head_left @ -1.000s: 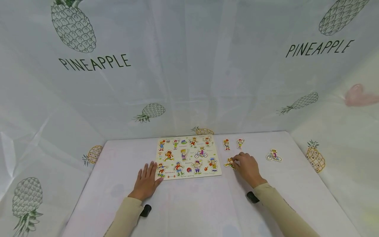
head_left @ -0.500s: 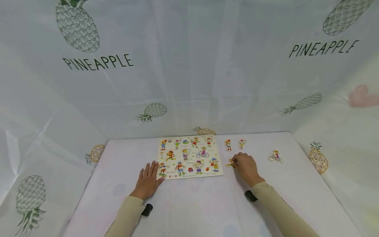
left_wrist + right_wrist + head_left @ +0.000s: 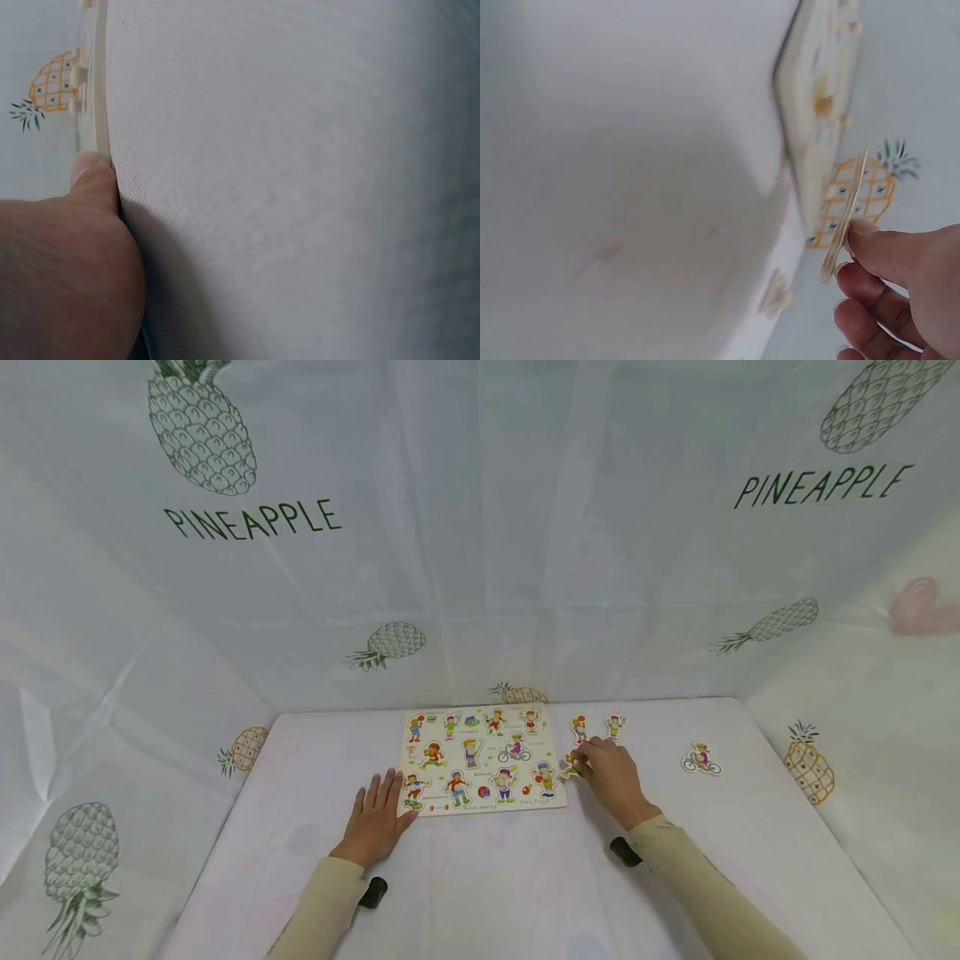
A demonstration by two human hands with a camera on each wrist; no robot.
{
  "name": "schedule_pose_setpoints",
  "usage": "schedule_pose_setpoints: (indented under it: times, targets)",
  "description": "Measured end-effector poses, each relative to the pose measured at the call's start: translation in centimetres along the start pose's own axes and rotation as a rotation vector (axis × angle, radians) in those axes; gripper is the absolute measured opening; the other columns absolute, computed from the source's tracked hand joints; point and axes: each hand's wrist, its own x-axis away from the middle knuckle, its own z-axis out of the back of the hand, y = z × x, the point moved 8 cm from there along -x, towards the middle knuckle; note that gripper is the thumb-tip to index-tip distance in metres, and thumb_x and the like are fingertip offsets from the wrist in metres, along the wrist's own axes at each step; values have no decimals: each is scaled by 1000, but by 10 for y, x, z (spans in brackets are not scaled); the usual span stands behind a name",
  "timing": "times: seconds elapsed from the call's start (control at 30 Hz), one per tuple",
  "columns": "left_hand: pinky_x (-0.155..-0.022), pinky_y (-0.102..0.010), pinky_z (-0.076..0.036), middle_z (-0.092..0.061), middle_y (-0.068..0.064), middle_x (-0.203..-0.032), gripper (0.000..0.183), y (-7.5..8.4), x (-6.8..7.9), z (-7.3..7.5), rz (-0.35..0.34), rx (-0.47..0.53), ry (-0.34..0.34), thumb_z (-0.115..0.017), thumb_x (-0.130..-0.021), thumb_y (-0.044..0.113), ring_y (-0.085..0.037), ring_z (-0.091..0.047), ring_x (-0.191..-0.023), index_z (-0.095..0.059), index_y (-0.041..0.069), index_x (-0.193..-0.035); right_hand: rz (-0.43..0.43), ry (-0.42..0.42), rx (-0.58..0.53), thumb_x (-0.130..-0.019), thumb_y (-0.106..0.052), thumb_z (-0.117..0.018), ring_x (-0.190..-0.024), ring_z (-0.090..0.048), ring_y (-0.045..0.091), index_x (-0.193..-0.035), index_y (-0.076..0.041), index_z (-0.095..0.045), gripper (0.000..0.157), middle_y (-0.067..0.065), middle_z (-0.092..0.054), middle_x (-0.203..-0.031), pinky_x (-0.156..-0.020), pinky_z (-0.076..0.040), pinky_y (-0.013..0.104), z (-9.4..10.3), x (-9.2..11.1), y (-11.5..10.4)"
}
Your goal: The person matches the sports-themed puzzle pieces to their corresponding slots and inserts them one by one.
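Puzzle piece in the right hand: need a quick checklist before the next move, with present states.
1. Grip on puzzle piece: ok, pinched in the right hand.
2. Piece off the tabletop: ok, appears raised in the right wrist view.
3. Puzzle board steadied: ok, left hand touches its near-left corner.
4. Loose pieces off the board: ok, cyclist piece and two others lie to its right.
5. Matching slot free: cannot tell, details too small.
6. Piece turned to fit: cannot tell, fingers partly cover it.
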Motion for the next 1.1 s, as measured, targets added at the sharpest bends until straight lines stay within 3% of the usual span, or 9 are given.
schedule_pose_setpoints:
  times: [0.5, 1.1]
  targets:
    - [-125, -69, -17, -21, -27, -172, 81, -7, -1, -7, -7, -18, 13, -55, -108, 44, -52, -17, -158, -24, -6, -164, 89, -11, -40, -88, -12, -86, -80, -62, 22, -93, -9, -78, 9, 1, -68, -86, -78, -54, 43, -12, -26, -61]
    - [-124, -70, -20, -24, -28, -171, 80, -1, 1, 0, -18, -21, 32, -58, -108, 41, -53, -20, -157, -26, -7, -163, 223, -48, -88, -91, -15, -83, -84, -65, 19, -97, -12, -79, 8, -1, -70, -89, -78, -55, 38, -42, -46, -130]
